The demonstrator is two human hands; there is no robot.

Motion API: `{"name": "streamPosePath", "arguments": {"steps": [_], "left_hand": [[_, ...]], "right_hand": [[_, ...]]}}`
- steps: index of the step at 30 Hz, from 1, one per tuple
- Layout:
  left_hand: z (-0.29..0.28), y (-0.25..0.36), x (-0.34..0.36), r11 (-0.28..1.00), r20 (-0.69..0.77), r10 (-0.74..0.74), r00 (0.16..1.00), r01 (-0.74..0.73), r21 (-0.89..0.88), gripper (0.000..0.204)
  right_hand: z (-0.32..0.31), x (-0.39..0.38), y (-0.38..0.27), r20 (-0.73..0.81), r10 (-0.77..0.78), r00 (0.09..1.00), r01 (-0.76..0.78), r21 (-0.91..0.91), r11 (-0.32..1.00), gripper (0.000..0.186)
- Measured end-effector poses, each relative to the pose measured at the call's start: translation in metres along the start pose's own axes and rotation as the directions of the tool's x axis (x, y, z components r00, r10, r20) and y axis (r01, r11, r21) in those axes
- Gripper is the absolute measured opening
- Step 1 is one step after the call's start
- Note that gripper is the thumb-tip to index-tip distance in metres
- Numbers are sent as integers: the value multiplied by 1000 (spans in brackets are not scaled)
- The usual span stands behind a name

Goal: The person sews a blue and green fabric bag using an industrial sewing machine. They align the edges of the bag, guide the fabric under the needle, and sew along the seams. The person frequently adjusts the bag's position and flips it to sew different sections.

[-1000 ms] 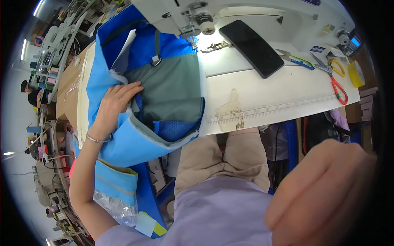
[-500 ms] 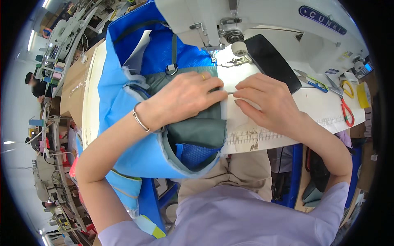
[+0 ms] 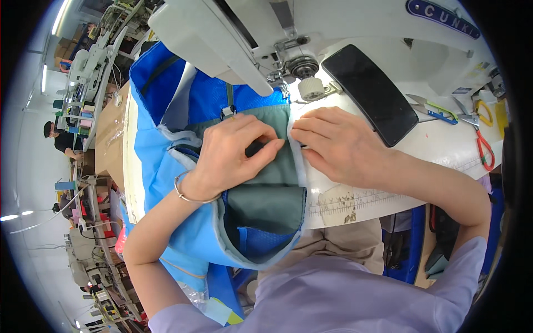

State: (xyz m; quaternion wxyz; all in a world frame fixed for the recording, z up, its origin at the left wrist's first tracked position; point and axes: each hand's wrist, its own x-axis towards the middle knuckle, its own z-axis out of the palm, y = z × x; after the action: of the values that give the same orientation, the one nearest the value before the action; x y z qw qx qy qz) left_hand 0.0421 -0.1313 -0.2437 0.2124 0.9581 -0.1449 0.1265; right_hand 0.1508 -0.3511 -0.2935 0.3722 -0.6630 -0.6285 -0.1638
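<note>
A light-blue bag [image 3: 191,236] with a bright-blue inside and grey-green lining fabric [image 3: 266,200] lies under the sewing machine's needle and presser foot [image 3: 284,91]. My left hand [image 3: 233,152] rests on the grey-green fabric with curled fingers, thumb and forefinger drawn close together on it. On the right, my right hand [image 3: 341,141] pinches the fabric's pale raw edge [image 3: 298,169]. A thin dark piece [image 3: 303,146] shows beside my right thumb; its kind is unclear. Above my left hand, a strap with a metal buckle [image 3: 228,111] lies on the lining.
The white sewing machine [image 3: 205,47] overhangs the work. A black phone [image 3: 371,94] lies on the white table [image 3: 383,208], with snips [image 3: 436,111] and red-handled scissors [image 3: 484,150] farther right. Printed ruler marks run along the near edge. Another person [image 3: 64,139] is at far left.
The left hand has moved away from the right, its thumb and forefinger pulling back from the edge. The right hand has come left onto the edge. The view has shifted too.
</note>
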Motion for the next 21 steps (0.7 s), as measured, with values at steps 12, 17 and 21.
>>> {"name": "streamPosePath", "arguments": {"steps": [12,17,21], "left_hand": [[7,32,-2,984,176,-167,970,152,95,30],[-2,36,-3,943,221,-331,917,332,37,19],[-6,36,-3,977,45,-203,978,199,73,14]], "right_hand": [[-2,-11,3,76,-4,997,13,-119,993,32],[-4,-12,-2,83,29,996,-26,-32,999,39],[-2,-11,-10,84,14,996,-18,44,999,45]]}}
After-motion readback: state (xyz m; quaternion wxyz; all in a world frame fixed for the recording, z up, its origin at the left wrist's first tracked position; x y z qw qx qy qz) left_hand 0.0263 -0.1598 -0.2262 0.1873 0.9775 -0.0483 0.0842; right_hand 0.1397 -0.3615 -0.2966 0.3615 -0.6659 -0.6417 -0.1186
